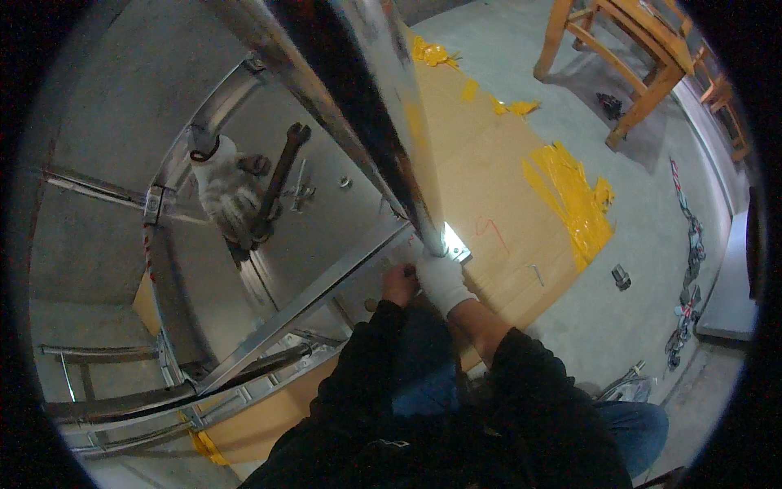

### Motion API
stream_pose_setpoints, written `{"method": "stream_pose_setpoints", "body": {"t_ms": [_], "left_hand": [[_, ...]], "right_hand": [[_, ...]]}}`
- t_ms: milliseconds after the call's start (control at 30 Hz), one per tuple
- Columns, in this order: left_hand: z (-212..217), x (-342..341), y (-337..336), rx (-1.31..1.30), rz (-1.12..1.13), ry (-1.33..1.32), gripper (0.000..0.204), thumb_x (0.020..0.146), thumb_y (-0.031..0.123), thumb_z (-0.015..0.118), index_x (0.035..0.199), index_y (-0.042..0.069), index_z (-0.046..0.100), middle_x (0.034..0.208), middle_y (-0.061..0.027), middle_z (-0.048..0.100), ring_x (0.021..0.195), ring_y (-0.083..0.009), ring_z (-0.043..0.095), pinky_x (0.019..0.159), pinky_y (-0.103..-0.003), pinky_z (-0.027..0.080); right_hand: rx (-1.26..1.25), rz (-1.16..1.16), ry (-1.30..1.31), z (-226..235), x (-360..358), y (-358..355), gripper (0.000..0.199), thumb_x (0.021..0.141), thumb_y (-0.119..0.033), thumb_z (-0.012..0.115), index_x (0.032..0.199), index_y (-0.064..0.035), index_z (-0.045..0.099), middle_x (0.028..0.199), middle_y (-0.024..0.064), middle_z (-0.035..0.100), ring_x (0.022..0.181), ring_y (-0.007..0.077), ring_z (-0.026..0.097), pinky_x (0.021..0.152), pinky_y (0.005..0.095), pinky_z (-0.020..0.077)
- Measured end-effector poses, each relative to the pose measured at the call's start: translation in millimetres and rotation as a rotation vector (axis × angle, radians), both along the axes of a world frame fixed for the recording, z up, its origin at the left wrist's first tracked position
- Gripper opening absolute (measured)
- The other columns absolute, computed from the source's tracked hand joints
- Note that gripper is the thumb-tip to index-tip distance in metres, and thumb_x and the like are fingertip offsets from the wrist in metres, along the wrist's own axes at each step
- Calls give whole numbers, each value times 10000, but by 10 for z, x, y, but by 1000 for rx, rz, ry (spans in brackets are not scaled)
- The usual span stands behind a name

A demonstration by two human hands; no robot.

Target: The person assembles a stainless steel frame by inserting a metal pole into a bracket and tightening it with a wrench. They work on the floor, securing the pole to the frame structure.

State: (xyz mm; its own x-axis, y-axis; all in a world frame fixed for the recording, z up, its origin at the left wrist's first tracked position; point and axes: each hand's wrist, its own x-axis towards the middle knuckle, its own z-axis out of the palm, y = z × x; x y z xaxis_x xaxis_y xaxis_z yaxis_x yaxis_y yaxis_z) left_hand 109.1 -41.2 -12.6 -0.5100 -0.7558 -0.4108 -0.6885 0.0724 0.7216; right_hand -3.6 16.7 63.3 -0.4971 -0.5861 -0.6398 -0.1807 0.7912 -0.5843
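Note:
My right hand [444, 284], in a white knit glove, is closed around the lower end of a shiny metal tube [389, 122]. The tube rises steeply past the camera. Just left of it, my bare left hand [398, 285] is closed near the tube's foot, its fingers curled; what they pinch is too small to make out. A bright metal plate [459, 244] shows beside the tube's foot. Left of my hands, a metal panel [326, 213] in a frame carries a loose soiled white glove [228, 196], a dark open-ended wrench [281, 175], a bolt [302, 191] and a nut [345, 182].
Cardboard [468, 147] with yellow tape [570, 200] lies under the work on the grey floor. A small metal piece [621, 277] and a string of scraps [692, 253] lie to the right. A wooden chair [635, 49] stands at the far right, metal rails [114, 403] at the left.

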Motion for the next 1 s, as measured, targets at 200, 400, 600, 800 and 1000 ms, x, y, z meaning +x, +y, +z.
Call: {"method": "stream_pose_setpoints", "body": {"t_ms": [200,400,600,800,1000], "left_hand": [[-81,-4,-33,23,-67,-31,209,777,141,601,934,10,646,861,-152,668,762,-268,650,693,-380,505],[-959,236,-22,-275,-41,-107,190,775,105,608,920,-9,651,859,-151,672,794,-243,651,717,-364,502],[-1414,293,-35,-308,153,-129,209,784,56,584,972,-11,647,858,-136,672,767,-204,635,685,-334,498],[-396,118,-90,267,-17,94,201,806,52,548,969,-12,647,819,-103,664,717,-176,615,617,-315,486],[-579,78,-94,130,-55,271,194,819,97,551,937,-26,644,764,-96,649,629,-161,587,570,-325,463]], "right_hand": [[29,185,121,-337,-63,11,450,878,-429,446,1026,-48,635,1020,189,634,999,363,592,881,424,459],[-179,547,295,-165,-43,108,424,884,-390,429,968,-39,650,999,162,647,872,398,618,833,452,478],[-62,431,182,-219,19,-16,382,864,-333,447,898,-19,662,980,184,644,903,381,614,853,420,475],[-21,132,81,-197,-36,61,412,860,-357,430,912,-19,659,943,203,646,928,374,610,850,413,477],[-64,509,268,-332,-149,64,415,815,-365,491,959,-10,650,994,226,630,977,372,596,864,402,470]]}}
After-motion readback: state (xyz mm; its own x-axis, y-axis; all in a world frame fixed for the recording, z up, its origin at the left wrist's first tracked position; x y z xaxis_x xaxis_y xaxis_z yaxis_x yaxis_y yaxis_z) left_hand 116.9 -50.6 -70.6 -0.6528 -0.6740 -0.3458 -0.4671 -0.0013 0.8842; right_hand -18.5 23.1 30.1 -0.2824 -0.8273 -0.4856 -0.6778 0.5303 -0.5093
